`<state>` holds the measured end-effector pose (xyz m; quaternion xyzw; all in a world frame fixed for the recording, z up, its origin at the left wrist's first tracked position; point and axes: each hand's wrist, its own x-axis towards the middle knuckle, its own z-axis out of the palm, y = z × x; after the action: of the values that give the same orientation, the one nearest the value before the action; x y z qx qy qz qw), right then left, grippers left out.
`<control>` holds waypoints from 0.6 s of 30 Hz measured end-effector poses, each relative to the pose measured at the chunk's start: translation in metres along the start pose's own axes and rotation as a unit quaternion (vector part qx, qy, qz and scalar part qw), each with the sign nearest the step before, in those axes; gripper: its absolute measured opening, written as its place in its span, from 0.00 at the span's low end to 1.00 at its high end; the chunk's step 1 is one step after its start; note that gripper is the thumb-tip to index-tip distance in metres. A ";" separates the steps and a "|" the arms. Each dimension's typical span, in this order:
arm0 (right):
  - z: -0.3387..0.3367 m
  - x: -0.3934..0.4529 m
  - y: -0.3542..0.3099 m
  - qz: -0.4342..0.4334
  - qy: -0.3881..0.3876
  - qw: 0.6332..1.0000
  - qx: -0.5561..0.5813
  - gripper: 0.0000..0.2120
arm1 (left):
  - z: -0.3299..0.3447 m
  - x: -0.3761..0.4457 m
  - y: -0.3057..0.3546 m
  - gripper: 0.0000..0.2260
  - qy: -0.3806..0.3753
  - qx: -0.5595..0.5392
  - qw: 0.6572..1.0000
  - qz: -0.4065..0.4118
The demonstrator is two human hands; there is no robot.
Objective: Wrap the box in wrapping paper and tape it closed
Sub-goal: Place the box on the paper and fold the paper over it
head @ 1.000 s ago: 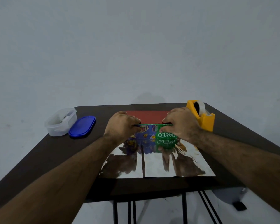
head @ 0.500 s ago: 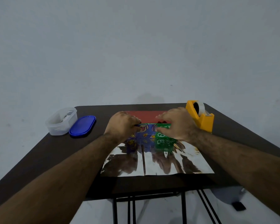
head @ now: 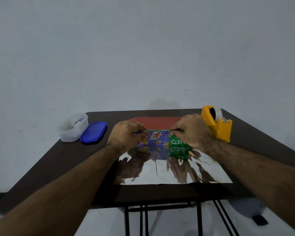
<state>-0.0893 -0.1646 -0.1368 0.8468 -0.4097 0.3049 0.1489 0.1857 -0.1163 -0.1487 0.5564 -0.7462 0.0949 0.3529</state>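
Gripping the near top edge of the box (head: 162, 139) with both hands, left hand (head: 124, 137) at its left end and right hand (head: 192, 132) at its right end, fingers curled over that edge and pinching it together with what looks like a thin fold of paper; cannot tell how much sheet is caught under them. Standing mid-table (head: 41, 164) on the wrapping paper (head: 170, 171), silver side up and mirror-bright toward the near edge, red side showing beyond the hands. Judging the box light and stiff, printed carton in blue and green, safe to steady by its ends or top corners without crushing. Judging the foil sheet thin, slick and springy: likely to slide under the carton, hold every crease, and tear if tugged at one corner, so best taken along a full edge with both hands and drawn taut over the top. Sitting just beside the right hand, yellow tape dispenser (head: 217, 125), within easy reach for the seam. Lying well apart at far left, clear plastic container (head: 72, 127) and its blue lid (head: 94, 132), touching each other.
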 end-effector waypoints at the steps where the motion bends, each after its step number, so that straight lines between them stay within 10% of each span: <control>1: 0.000 0.000 0.000 0.000 0.000 1.000 -0.001 0.07 | -0.001 -0.002 -0.002 0.14 0.004 0.000 1.000 0.003; 18: -0.003 0.001 -0.003 0.011 -0.013 0.999 0.037 0.06 | 0.000 0.005 0.001 0.11 0.001 0.002 1.000 0.006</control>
<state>-0.0878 -0.1619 -0.1339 0.8512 -0.4092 0.3101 0.1091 0.1840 -0.1195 -0.1454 0.5528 -0.7490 0.0991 0.3516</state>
